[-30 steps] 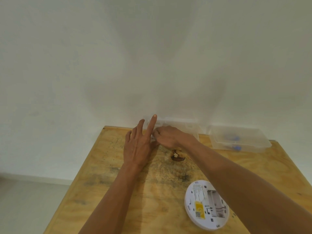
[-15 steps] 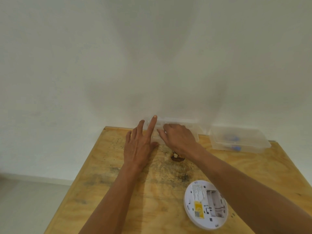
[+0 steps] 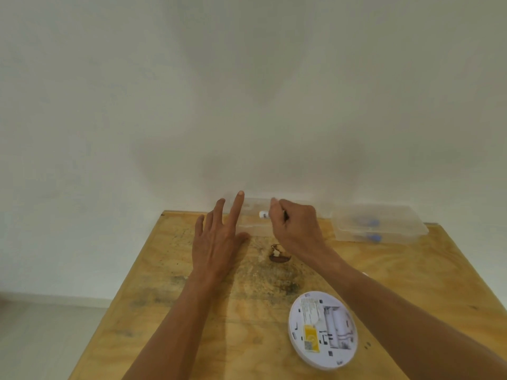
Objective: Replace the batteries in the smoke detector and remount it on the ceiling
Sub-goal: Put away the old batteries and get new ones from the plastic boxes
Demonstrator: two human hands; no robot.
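Hands are at the far end of the wooden table [image 3: 175,272], up against the white wall [image 3: 247,91]. From the head camera, the right hand [image 3: 295,227] has changed most: a second ago it lay low and flat at the near edge of the clear plastic box [image 3: 253,215], half a second ago it was spread over the box, and now it has lifted and curled, its fingers pinched on a small white battery [image 3: 264,214] whose end pokes out toward 9 o'clock. The battery sits above the box, at about 12 o'clock on the table.

The left hand [image 3: 216,239] has barely shifted. It is spread flat and grasping nothing, palm down on the wood, index finger stretched up along the box's left end as before.

The smoke detector [image 3: 323,329] lies where it was, face down at about 5 o'clock on the table, well apart from both hands, just left of the right forearm. Its battery bay is open; I cannot tell whether any cell sits in it.

A second clear box [image 3: 406,223] with blue-ended items inside stays at 2 o'clock against the wall, just beside the first. A dark knot [image 3: 278,257] in the wood shows just below the right wrist.
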